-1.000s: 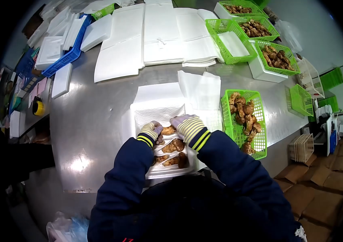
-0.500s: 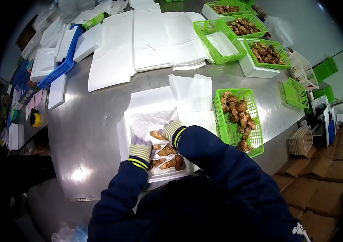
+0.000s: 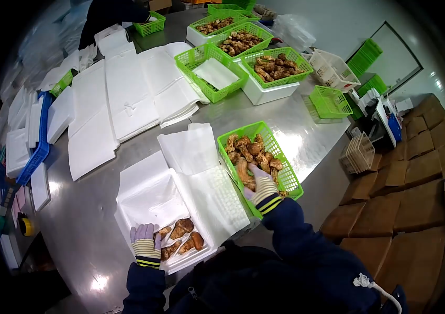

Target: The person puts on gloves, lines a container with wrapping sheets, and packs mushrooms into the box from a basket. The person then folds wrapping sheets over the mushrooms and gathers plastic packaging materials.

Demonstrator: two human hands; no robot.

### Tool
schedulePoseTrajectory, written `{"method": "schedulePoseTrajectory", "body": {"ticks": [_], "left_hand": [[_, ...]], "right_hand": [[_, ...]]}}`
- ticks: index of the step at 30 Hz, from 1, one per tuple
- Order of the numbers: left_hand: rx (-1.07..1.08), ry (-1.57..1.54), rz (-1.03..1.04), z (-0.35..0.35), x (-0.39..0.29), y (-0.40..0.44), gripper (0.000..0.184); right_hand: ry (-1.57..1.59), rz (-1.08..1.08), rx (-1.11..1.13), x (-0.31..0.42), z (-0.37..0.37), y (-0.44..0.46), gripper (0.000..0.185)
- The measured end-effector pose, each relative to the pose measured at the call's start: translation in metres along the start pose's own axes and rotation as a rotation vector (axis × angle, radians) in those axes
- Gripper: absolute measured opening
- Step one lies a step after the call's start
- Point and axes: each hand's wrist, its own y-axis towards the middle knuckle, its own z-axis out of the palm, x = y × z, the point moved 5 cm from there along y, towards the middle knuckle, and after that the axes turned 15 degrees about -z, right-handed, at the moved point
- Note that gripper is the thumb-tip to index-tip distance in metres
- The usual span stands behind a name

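Where the green basket point(image 3: 284, 170) is set to the right of the white foam box point(image 3: 149, 201) and a little farther off, one long mushroom point(image 3: 243, 172) is touched by the right hand point(image 3: 260, 184) at the basket's left side. Its long axis is slanted, running from the far end toward the near side and slightly right, and the grip is placed against it from the right, near its closer end. The fingers are bent around it, but whether it is firmly clasped cannot be told. Well apart from it, the left hand point(image 3: 143, 234) is laid at the box's left wall, fingers extended and nothing seen held, just beside the packed mushrooms point(image 3: 182, 228). Between box and basket, white paper point(image 3: 213, 193) is spread on the worktop point(image 3: 76, 230).
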Motion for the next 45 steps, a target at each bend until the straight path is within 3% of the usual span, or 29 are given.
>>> {"method": "schedulePoseTrajectory", "body": {"ticks": [2,6,7,9,10,12,14,18,20,22,23,24,26,27,28,29,30,32,34,37,40,42,44,45], "left_hand": [[0.004,0.005,-0.008,0.000,-0.002,0.002,0.035],[-0.003,0.014,-0.021,0.004,0.002,0.001,0.034],[-0.022,0.017,-0.010,0.002,0.000,0.002,0.032],[-0.035,0.009,-0.008,0.002,-0.001,0.002,0.030],[-0.062,0.008,-0.001,0.002,-0.001,0.002,0.028],[0.029,0.059,-0.027,0.000,-0.003,0.007,0.026],[-0.031,0.015,-0.010,-0.004,-0.004,0.005,0.025],[-0.026,-0.008,-0.059,-0.005,-0.002,0.003,0.023],[-0.054,-0.030,-0.082,-0.009,-0.004,0.005,0.024],[0.019,-0.334,-0.241,-0.019,-0.011,0.009,0.026],[0.052,-0.421,-0.274,-0.016,-0.016,0.007,0.031],[0.322,-0.934,-0.585,0.010,-0.017,0.005,0.039],[0.451,-1.197,-0.604,-0.012,-0.056,0.021,0.050],[0.576,-1.483,-0.755,-0.003,-0.063,0.024,0.053],[0.704,-1.766,-0.906,0.004,-0.070,0.026,0.056],[0.687,-1.836,-0.884,0.004,-0.070,0.033,0.053],[0.679,-1.693,-0.804,0.041,-0.041,0.033,0.047],[0.600,-1.613,-0.894,0.041,-0.028,0.040,0.040],[0.582,-1.334,-0.864,0.061,-0.002,0.053,0.043],[0.573,-0.811,-0.453,0.063,-0.008,0.081,0.038],[0.592,-0.242,-0.211,0.053,-0.041,0.083,0.039],[0.626,-0.066,-0.150,0.047,-0.050,0.084,0.047],[0.493,0.006,-0.146,0.037,-0.049,0.073,0.049],[0.546,0.055,-0.208,0.039,-0.049,0.069,0.048]], "right_hand": [[-0.246,0.098,0.067,-0.063,0.004,-0.023,0.072],[-0.381,0.146,0.395,-0.111,0.038,-0.031,0.066],[-0.274,0.189,0.349,-0.102,0.034,-0.019,0.064],[-0.321,-0.103,-0.012,-0.094,0.030,0.003,0.055],[-0.373,-0.129,-0.057,-0.071,0.019,0.020,0.051],[-0.563,-0.132,0.013,-0.076,0.032,0.056,0.049],[-0.841,-0.122,0.046,-0.090,0.050,0.080,0.043],[-0.694,-0.216,-0.088,-0.097,0.037,0.085,0.036],[-0.535,-0.415,-0.273,-0.069,0.016,0.074,0.032],[-0.205,-0.391,-0.345,-0.002,-0.008,0.054,0.026],[-0.123,-0.524,-0.334,0.043,-0.017,0.042,0.028],[-0.039,-0.653,-0.323,0.079,-0.016,0.029,0.029],[0.112,-0.774,-0.151,0.118,0.020,0.009,0.029],[0.002,-0.893,-0.026,0.133,0.052,0.002,0.027],[0.011,-0.974,-0.043,0.150,0.070,-0.009,0.030],[0.054,-1.008,-0.008,0.158,0.091,-0.018,0.029],[0.081,-1.063,0.061,0.158,0.117,-0.025,0.029],[0.249,-1.134,0.074,0.164,0.122,-0.030,0.034],[0.199,-1.051,0.140,0.152,0.111,-0.026,0.035],[0.195,-0.906,0.009,0.128,0.088,-0.010,0.023],[0.045,-0.886,-0.133,0.112,0.061,-0.007,0.019],[0.071,-0.813,-0.132,0.098,0.049,-0.006,0.018],[0.067,-0.718,-0.130,0.086,0.039,-0.009,0.018],[0.038,-0.726,-0.124,0.083,0.040,-0.010,0.017]]}}
